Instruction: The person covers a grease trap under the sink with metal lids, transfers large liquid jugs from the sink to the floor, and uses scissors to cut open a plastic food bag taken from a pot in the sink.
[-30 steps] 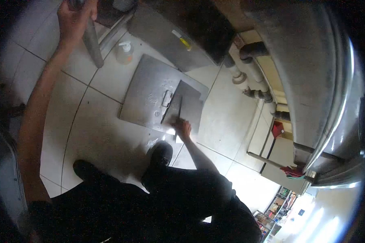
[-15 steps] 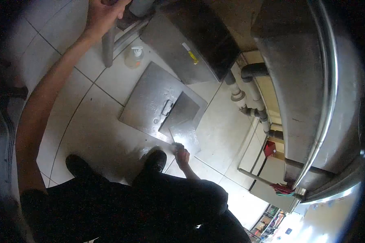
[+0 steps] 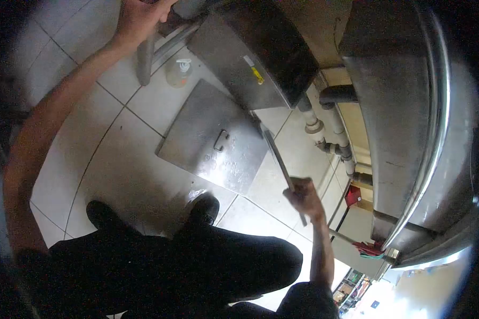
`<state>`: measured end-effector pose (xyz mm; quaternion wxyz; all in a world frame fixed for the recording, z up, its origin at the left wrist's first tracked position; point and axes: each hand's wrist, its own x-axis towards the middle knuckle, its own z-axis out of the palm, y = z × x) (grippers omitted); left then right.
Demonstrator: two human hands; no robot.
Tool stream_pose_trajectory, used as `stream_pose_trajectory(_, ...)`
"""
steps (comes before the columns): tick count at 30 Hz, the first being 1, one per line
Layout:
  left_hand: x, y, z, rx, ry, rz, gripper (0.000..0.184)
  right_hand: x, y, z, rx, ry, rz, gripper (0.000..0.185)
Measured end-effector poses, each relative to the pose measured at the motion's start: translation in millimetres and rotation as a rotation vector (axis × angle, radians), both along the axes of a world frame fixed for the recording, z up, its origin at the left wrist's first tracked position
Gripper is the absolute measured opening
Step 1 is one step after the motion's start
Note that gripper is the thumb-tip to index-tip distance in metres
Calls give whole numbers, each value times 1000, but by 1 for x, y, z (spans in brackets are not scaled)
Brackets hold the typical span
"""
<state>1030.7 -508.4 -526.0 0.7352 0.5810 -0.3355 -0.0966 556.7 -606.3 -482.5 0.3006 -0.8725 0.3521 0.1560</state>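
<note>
My right hand (image 3: 305, 199) is closed around a flat metal plate (image 3: 280, 158), which shows nearly edge-on as a long narrow strip. The plate's far end is over the right side of a square metal floor cover (image 3: 197, 130). On the cover stands a small loop handle (image 3: 221, 140), and the surface around it looks wet. At the top edge of the view, my left hand (image 3: 141, 21) has its fingers curled by a metal post (image 3: 145, 61); what they grip is partly cut off and dark.
A pump bottle (image 3: 179, 73) stands on the tiles beyond the cover. Behind it is a steel box (image 3: 234, 58) with a yellow-marked label. Pipes (image 3: 324, 135) run along the wall, and a large steel basin or counter (image 3: 394, 106) overhangs the right side. My shoes (image 3: 205, 207) are near the cover.
My right hand has moved right and carried the metal plate off most of the floor cover, turning it from face-up to edge-on. My left hand has barely moved.
</note>
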Motion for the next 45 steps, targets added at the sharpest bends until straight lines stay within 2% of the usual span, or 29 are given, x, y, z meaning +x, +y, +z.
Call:
stream_pose_trajectory(1,-1,1,3,54,-18,41,23,15,-2,0,13,3,-66,10)
stream_pose_trajectory(2,-3,3,4,109,-32,84,24,19,-8,-7,53,-17,-12,10)
stream_pose_trajectory(3,-4,4,5,109,-28,85,24,20,-14,-20,92,-38,50,10)
stream_pose_trajectory(5,-5,4,9,92,-23,69,27,23,-12,-50,127,57,-7,11)
stream_pose_trajectory(7,-3,1,4,74,-28,82,28,22,3,-73,283,-116,-266,18)
stream_pose_trajectory(9,-2,4,1,68,-30,89,29,8,-3,-84,118,-97,-4,15)
stream_pose_trajectory(11,1,6,6,14,-94,-32,30,8,-2,-55,372,-216,-284,22)
stream_pose_trajectory(12,3,3,0,59,-101,11,31,-7,-12,-45,852,-614,-472,36)
stream_pose_trajectory(13,1,3,-1,54,-101,-2,31,-3,-17,-27,844,-621,-482,36)
stream_pose_trajectory(15,-9,2,4,62,32,119,31,36,-26,34,289,-677,-431,29)
stream_pose_trajectory(17,-7,3,7,39,-34,83,29,85,-49,56,-47,-528,-446,32)
stream_pose_trajectory(19,1,7,-1,153,14,14,29,140,-76,57,-257,-450,-515,38)
stream_pose_trajectory(20,8,0,-11,43,-212,60,25,173,-84,51,-369,-485,-566,40)
stream_pose_trajectory(23,8,0,-10,13,-175,24,23,231,-158,13,-698,-519,-574,40)
stream_pose_trajectory(24,-3,1,0,30,-54,42,23,233,-214,9,-286,-707,-742,36)
stream_pose_trajectory(26,6,2,-8,16,-125,22,24,237,-270,-23,157,-857,-868,32)
stream_pose_trajectory(27,8,2,-13,-4,-196,-18,24,236,-286,-44,-94,-1021,-572,28)
stream_pose_trajectory(29,9,1,-14,32,-181,22,23,237,-295,-71,-344,-1158,-256,24)
stream_pose_trajectory(30,6,1,-13,22,-162,26,22,238,-297,-85,-520,-1070,-221,22)
stream_pose_trajectory(32,5,0,-14,15,-140,35,22,246,-292,-93,-688,-975,-180,20)
stream_pose_trajectory(34,6,-1,-17,-1,-135,19,20,249,-286,-96,200,-989,-722,24)
stream_pose_trajectory(38,6,-3,-16,-63,-188,-22,19,259,-258,-94,382,-918,-905,24)
stream_pose_trajectory(39,7,-3,-16,-66,-228,-21,18,257,-250,-95,287,-869,-738,24)
stream_pose_trajectory(41,8,-2,-16,-71,-271,-18,17,257,-262,-108,192,-819,-569,24)
stream_pose_trajectory(43,6,-3,-16,-71,-203,-22,17,262,-297,-139,651,-1061,-708,28)
stream_pose_trajectory(44,8,-6,-17,-73,-202,-22,17,264,-305,-146,649,-1061,-707,28)
stream_pose_trajectory(45,12,-10,-20,-163,-316,26,16,267,-313,-153,312,-986,-652,30)
